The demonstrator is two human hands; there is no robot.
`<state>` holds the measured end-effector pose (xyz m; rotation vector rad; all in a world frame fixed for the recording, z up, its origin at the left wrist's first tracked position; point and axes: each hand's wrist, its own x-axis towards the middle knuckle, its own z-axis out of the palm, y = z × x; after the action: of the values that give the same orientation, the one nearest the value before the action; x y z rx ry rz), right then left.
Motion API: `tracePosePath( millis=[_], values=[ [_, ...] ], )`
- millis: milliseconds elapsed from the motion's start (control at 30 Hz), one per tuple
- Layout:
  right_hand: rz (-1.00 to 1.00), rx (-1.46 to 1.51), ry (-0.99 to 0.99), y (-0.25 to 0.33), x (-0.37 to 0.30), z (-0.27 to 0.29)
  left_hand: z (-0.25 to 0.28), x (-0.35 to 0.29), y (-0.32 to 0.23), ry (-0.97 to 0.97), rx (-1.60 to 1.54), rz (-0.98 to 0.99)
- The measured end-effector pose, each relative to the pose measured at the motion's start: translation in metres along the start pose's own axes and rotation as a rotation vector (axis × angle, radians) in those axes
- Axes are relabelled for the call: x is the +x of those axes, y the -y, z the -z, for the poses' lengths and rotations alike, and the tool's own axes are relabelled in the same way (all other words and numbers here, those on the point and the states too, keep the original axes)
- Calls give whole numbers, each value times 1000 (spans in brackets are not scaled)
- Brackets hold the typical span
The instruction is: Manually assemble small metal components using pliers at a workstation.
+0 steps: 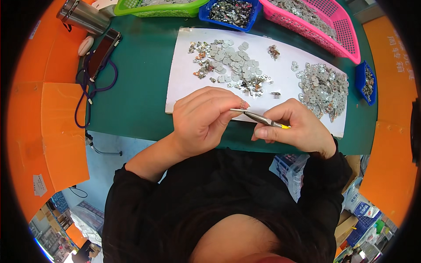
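Between its thumb and fingers my left hand (pixel 202 116) pinches a small flat metal plate (pixel 237 110). My right hand (pixel 294 126) is closed round pliers (pixel 264 119) with a yellow grip, their jaws meeting the plate's right end. Both hands are over the front edge of a white board (pixel 184 65). Farther back on the board lies a heap of flat grey metal plates (pixel 237 59), mixed at its edges with small silver and copper-coloured parts (pixel 204 69). To the right is a pile of shiny assembled metal pieces (pixel 324 90).
A green basket (pixel 162 9), blue trays (pixel 230 19) and a pink basket (pixel 346 37) hold metal parts along the back. A small blue tray (pixel 366 83) stands far right. At left are a steel cup (pixel 83 16) and a phone (pixel 103 55) with a purple cord. Orange panels flank the green table (pixel 136 74).
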<state>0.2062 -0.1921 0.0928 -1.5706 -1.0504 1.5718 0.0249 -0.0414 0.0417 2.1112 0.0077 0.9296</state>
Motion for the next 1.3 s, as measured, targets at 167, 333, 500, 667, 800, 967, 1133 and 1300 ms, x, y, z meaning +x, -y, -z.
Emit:
tracePosePath(
  millis=[167,333,500,667,800,967,1133,1300],
  values=[
    [-43,-33,43,0,2,4,1,-2,1,-10,45,-71],
    [-37,-24,92,-3,4,9,0,-4,0,-10,-18,-51],
    [129,-216,48,-13,5,7,2,-3,-1,15,-16,-51],
    [198,-573,-338,-11,1,-14,-6,-10,-8,-29,-7,129],
    [404,-741,-652,-19,6,-23,-17,-8,0,-214,-59,189],
    [474,-627,-746,-17,7,-25,-22,-3,4,-287,-149,157],
    [431,-535,-739,-18,13,-37,-22,1,-6,-244,-149,223],
    [429,-523,-762,-19,16,-42,-21,1,-10,-254,-176,256]
  ],
)
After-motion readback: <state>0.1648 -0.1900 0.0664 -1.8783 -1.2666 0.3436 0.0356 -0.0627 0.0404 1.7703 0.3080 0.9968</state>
